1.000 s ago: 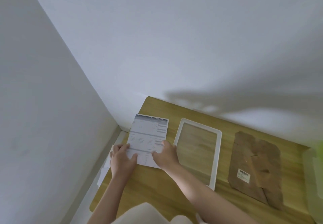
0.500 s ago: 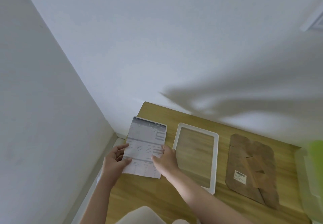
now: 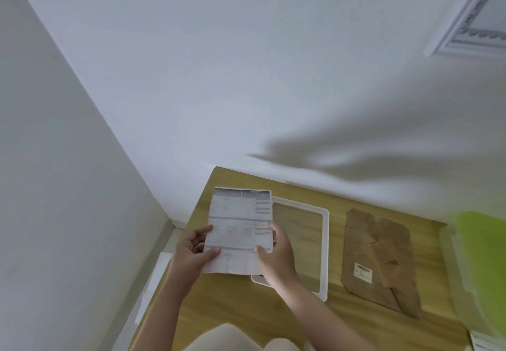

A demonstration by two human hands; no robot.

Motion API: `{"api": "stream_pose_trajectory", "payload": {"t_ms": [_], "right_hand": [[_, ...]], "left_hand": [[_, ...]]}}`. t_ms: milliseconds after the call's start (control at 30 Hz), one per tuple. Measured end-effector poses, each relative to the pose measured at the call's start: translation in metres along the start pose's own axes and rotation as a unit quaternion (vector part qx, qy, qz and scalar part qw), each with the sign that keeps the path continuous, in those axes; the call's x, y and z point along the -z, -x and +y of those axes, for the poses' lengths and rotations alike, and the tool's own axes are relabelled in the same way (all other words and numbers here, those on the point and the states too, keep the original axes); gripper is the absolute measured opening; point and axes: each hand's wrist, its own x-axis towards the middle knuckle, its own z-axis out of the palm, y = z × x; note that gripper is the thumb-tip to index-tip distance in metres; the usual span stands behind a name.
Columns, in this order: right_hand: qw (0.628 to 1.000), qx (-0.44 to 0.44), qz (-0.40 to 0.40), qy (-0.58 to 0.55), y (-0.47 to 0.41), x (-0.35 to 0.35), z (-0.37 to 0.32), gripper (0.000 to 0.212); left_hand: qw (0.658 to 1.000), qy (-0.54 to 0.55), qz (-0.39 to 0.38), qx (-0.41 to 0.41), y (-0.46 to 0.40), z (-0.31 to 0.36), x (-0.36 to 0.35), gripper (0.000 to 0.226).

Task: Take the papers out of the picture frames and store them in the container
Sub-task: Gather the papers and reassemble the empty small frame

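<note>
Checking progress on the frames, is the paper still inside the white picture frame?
No, both hands hold the paper above the table, and the white frame lies empty.

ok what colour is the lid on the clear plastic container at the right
Bright lime green lid, on the clear plastic container, seen in the head view.

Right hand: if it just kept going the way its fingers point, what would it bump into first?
The right hand points up and away over the table. Past the paper it holds, nothing seems to be in its way before the wall, though depth is hard to judge.
</note>
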Motion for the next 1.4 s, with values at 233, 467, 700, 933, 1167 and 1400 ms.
{"api": "stream_pose_trajectory", "payload": {"t_ms": [233, 467, 700, 933, 1167, 1400], "right_hand": [[0.993, -0.024, 0.113, 0.032, 0.000, 0.050, 0.034, 0.058], [0.986, -0.037, 0.127, 0.104, 0.000, 0.075, 0.055, 0.051], [0.973, -0.053, 0.093, 0.205, -0.001, 0.090, 0.063, 0.057], [0.965, -0.060, 0.064, 0.246, -0.003, 0.090, 0.065, 0.062], [0.971, -0.055, 0.066, 0.225, -0.004, 0.094, 0.072, 0.067], [0.978, -0.033, 0.072, 0.192, -0.004, 0.098, 0.070, 0.063]], "left_hand": [[0.984, -0.168, -0.054, -0.013, -0.011, -0.005, -0.065, 0.044], [0.950, -0.296, -0.085, -0.057, -0.015, -0.015, -0.097, 0.045], [0.919, -0.367, -0.112, -0.087, -0.014, -0.028, -0.104, 0.047], [0.909, -0.390, -0.112, -0.094, -0.015, -0.032, -0.106, 0.048], [0.909, -0.396, -0.100, -0.088, -0.017, -0.032, -0.110, 0.047], [0.897, -0.424, -0.085, -0.090, -0.013, -0.025, -0.114, 0.047]]}}
